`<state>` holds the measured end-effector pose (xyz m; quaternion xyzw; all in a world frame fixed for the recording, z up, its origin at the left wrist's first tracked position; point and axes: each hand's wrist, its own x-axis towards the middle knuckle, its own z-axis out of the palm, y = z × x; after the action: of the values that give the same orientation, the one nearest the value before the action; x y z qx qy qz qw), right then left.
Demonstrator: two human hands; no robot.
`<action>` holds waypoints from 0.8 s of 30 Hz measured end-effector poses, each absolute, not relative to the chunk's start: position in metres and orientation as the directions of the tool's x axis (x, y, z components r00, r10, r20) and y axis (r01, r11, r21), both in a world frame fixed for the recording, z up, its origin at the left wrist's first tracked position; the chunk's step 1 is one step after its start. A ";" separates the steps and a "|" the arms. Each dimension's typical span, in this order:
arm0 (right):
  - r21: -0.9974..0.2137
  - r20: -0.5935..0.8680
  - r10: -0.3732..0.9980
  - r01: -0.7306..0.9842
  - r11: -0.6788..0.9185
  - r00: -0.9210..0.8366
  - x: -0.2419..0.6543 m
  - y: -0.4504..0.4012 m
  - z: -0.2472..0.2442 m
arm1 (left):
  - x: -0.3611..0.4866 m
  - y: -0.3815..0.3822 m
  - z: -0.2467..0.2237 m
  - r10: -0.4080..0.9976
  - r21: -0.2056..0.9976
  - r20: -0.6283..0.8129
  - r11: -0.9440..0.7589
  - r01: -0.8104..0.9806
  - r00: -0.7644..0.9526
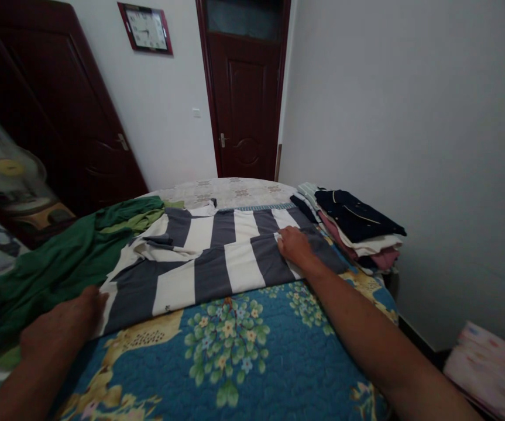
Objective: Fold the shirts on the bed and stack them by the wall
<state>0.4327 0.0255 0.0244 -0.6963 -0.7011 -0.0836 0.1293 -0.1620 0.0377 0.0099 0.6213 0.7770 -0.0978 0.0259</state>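
Note:
A grey and white striped shirt (pixel 210 272) lies spread sideways over the quilted cover, its near side folded over in a long strip. At the shirt's left end, my left hand (pixel 70 316) is closed on the edge of the cloth. My right hand (pixel 295 247) grips the fabric nearer the shirt's right end, fingers curled over and partly hidden. Beyond the fold, the shirt's far half lies flat, with some bunched folds near its left side. Beside my left hand lies a rumpled green garment (pixel 65 263).
A stack of folded clothes (pixel 357 219), dark navy on top, sits at the right edge. The blue floral quilted cover (pixel 287 362) spreads in front of me. A patterned tablecloth (pixel 234 190) shows at the back. A pink box-like thing (pixel 489 368) stands low at the right, near the wall.

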 end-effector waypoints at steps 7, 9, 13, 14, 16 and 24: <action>-0.104 0.162 0.981 0.990 -0.093 0.109 0.416 0.022 -0.004 | -0.118 -0.002 0.042 0.947 -0.214 -0.082 0.288 0.933 -0.311; -0.124 0.124 0.975 0.978 -0.170 0.185 0.429 0.025 -0.009 | -0.114 -0.007 0.049 0.954 -0.180 -0.072 0.275 0.945 -0.291; -0.130 0.093 0.940 0.940 -0.317 0.329 0.458 0.032 -0.016 | -0.126 -0.011 0.051 0.948 -0.115 -0.020 0.313 0.943 -0.317; -0.129 0.100 0.930 0.931 -0.341 0.355 0.463 0.033 -0.017 | -0.129 -0.012 0.051 0.942 -0.108 -0.007 0.332 0.937 -0.335; -0.129 0.113 0.913 0.917 -0.378 0.392 0.472 0.036 -0.019 | -0.133 -0.014 0.053 0.932 -0.099 0.010 0.361 0.927 -0.361; -0.116 0.171 0.906 0.921 -0.371 0.387 0.479 0.039 -0.025 | -0.091 0.010 0.064 0.963 -0.020 0.211 0.176 0.984 -0.168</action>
<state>0.4787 0.0390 -0.0248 -0.8271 -0.5523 -0.0392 0.0963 -0.0907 0.0099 0.0639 0.6389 0.7619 0.0602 -0.0877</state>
